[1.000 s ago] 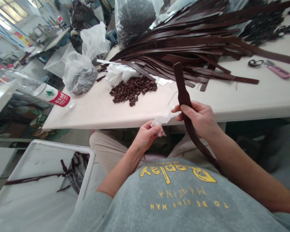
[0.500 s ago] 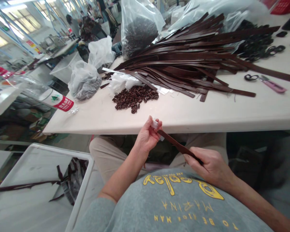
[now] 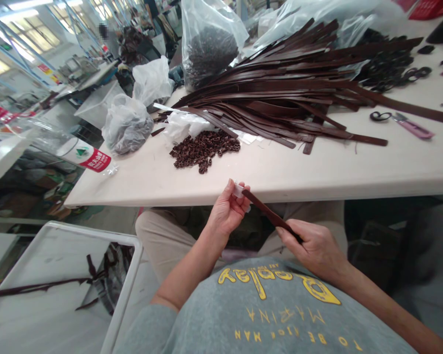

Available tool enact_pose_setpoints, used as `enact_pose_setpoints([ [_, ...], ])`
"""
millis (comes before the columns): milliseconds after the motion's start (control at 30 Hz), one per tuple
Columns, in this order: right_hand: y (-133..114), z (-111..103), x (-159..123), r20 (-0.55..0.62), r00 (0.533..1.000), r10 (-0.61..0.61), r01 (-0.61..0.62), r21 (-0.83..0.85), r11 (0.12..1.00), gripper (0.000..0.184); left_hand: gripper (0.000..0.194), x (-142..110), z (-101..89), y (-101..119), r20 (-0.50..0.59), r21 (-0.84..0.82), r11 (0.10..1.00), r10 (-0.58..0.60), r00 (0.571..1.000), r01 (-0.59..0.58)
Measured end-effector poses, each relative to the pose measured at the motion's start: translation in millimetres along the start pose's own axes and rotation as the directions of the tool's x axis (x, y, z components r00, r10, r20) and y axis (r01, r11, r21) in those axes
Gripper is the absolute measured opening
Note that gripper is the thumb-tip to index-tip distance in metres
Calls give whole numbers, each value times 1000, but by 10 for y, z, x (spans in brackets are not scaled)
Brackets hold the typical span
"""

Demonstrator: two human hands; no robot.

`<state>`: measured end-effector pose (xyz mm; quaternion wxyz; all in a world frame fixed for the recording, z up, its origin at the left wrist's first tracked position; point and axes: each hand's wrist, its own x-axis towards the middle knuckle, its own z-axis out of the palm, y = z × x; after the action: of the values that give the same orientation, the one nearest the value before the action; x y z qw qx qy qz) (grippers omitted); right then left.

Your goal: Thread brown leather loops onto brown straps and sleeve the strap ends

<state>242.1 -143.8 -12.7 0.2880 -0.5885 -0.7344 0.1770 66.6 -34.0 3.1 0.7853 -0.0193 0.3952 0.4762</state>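
My left hand (image 3: 229,209) is closed on a small white piece (image 3: 238,190), perhaps plastic or paper, pinched between thumb and fingers in front of the table edge. My right hand (image 3: 315,246) grips a dark brown strap (image 3: 268,212), which looks like leather. The strap's far end points up and left and meets the white piece at my left fingers; whether it is inside or only against it I cannot tell. Beyond my left hand lies a heap of small brown loops (image 3: 205,150). A large bundle of brown straps (image 3: 273,98) fans across the table behind it.
Purple-handled thread snips (image 3: 413,127) lie on the table (image 3: 317,172) at right. Bags of dark parts (image 3: 127,125) stand at left, near a tilted plastic bottle (image 3: 84,153). A white bin (image 3: 133,239) holding brown straps stands low at left. A person works in the background.
The strap's end has moved slightly up against the white piece in my left fingers. My right hand has shifted a little left and up with it.
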Motion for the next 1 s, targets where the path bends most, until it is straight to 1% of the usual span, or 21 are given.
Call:
enact_pose_setpoints([
  [133,22,46,-3,11,1000,-15,15,26,1000,37,15,35,-49,-65,32,42,998,55,998,-56],
  [267,14,38,21,45,998,33,-37,85,996,37,21,72,-153,-167,121,170,972,144,982,-163],
  [333,10,12,22,110,991,80,-96,142,985,37,26,80,-228,-217,163,218,957,156,974,-190],
  [433,8,-12,14,260,955,142,-205,232,951,38,30,58,-380,-320,162,254,955,113,980,-152],
  [533,7,68,49,374,913,163,-270,255,929,39,33,-1,-571,-489,130,299,954,1,992,-40],
  [600,11,195,108,437,885,160,-303,280,911,40,35,-36,-696,-602,116,323,945,-92,989,50],
  [667,27,339,167,497,855,151,-342,321,883,41,35,-48,-804,-656,96,340,935,-143,985,102],
  [700,44,397,186,522,841,142,-357,338,871,41,33,-44,-852,-648,75,344,933,-141,987,107],
  [767,98,450,183,568,816,112,-366,356,860,38,26,-24,-942,-557,-5,323,942,-94,996,91],
  [833,181,412,127,628,774,87,-381,351,856,34,17,-6,-1033,-403,-109,258,965,-14,994,42],
  [900,270,324,48,681,724,108,-414,305,858,34,9,-5,-1118,-261,-194,183,983,60,979,-25],
  [933,304,284,15,696,706,131,-430,275,860,35,7,-12,-1152,-217,-217,159,986,80,973,-45],
  [967,324,258,-5,699,698,155,-440,248,863,35,6,-23,-1174,-202,-228,149,988,80,970,-46],
  [1000,326,251,-9,691,702,172,-441,231,867,35,5,-38,-1183,-214,-225,150,988,59,973,-25],
])
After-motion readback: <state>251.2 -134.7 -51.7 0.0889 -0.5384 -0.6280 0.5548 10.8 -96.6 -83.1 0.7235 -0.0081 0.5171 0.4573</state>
